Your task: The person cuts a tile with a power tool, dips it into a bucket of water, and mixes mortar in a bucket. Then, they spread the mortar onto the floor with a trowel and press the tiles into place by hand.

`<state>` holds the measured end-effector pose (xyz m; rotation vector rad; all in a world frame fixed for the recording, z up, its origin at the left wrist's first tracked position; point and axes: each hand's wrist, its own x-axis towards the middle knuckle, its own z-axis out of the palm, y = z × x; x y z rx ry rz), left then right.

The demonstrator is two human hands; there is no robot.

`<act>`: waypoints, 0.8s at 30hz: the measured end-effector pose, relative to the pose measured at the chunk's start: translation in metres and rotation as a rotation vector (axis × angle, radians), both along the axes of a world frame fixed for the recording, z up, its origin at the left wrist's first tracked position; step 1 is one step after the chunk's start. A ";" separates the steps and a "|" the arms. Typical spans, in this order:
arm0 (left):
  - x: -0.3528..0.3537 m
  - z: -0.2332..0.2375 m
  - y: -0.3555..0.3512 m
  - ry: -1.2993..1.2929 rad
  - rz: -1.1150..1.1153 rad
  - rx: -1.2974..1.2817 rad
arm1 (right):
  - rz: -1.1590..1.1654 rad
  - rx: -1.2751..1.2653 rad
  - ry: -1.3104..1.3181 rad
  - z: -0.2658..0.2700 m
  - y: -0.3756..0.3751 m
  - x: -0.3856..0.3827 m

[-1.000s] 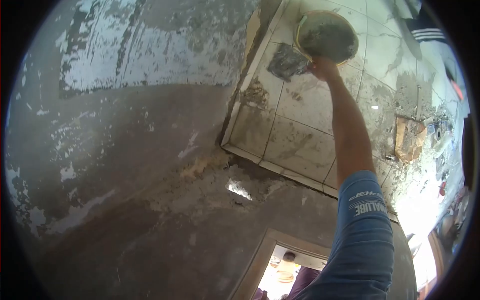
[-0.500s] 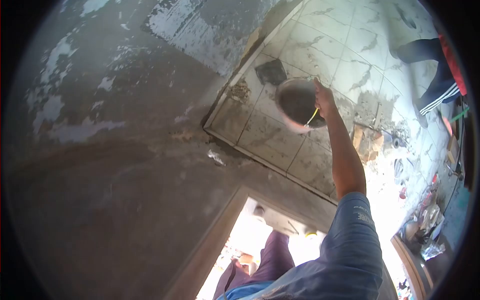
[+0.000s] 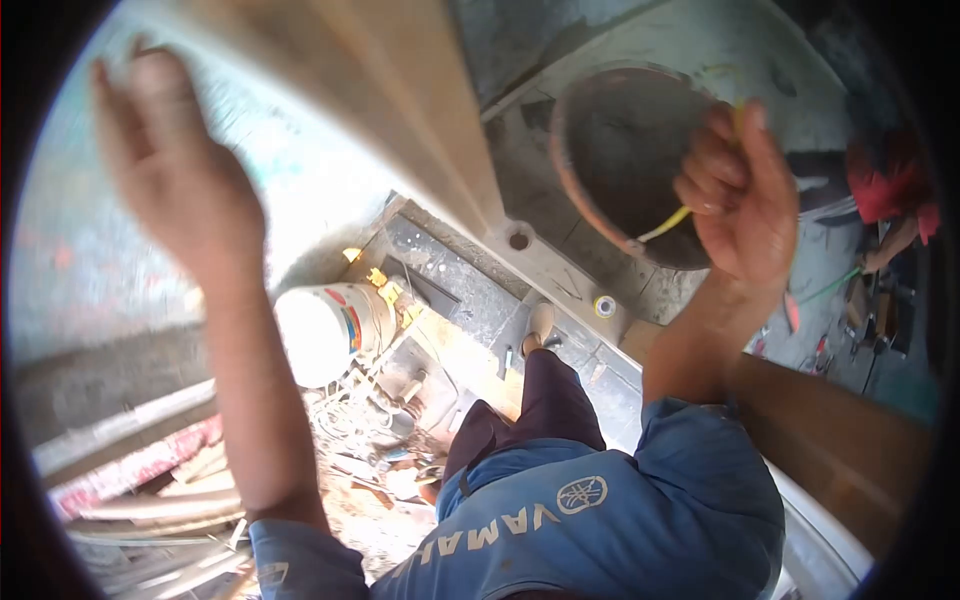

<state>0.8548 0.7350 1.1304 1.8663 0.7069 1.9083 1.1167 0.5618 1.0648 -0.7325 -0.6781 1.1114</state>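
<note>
The right hand point(image 3: 740, 200) has its grip closed over the rim of a round, mortar-caked pan point(image 3: 610, 140), fingers curled inside the edge beside a thin yellow strip point(image 3: 665, 225), so the pan hangs tilted at the upper right, above the tiled floor point(image 3: 560, 215). The left hand point(image 3: 170, 170) is raised at the upper left, blurred, its grip fully open with fingers spread and nothing in it. Between the two arms lie a pale wooden beam point(image 3: 400, 90), a white bucket point(image 3: 325, 330) among scattered debris, the person's own shoe point(image 3: 540, 325) and blue shirt point(image 3: 600, 510); another person in red point(image 3: 885, 190) stands at the far right.
</note>
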 end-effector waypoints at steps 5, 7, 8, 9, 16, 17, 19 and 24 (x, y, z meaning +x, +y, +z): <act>-0.201 -0.089 -0.176 0.408 -0.005 -0.313 | 0.051 -0.021 -0.088 0.071 -0.075 -0.078; -0.287 -0.138 -0.252 0.443 0.062 -0.594 | 0.155 -0.067 -0.083 0.086 -0.083 -0.100; -0.330 -0.162 -0.295 0.425 0.084 -0.828 | 0.206 -0.076 -0.107 0.085 -0.089 -0.119; -0.372 -0.200 -0.339 0.373 0.117 -0.980 | 0.197 -0.147 -0.082 0.080 -0.097 -0.138; -0.444 -0.360 -0.660 0.432 0.070 -1.731 | 0.326 -0.699 0.043 -0.072 -0.135 -0.236; -0.426 -0.379 -0.687 0.404 -0.007 -1.745 | 0.361 -0.792 -0.004 -0.106 -0.133 -0.258; -0.384 -0.385 -0.709 0.138 -0.175 -1.954 | 0.478 -0.941 -0.076 -0.182 -0.144 -0.301; -0.289 -0.412 -0.751 0.127 0.158 -2.045 | 0.736 -1.007 -0.384 -0.408 -0.175 -0.411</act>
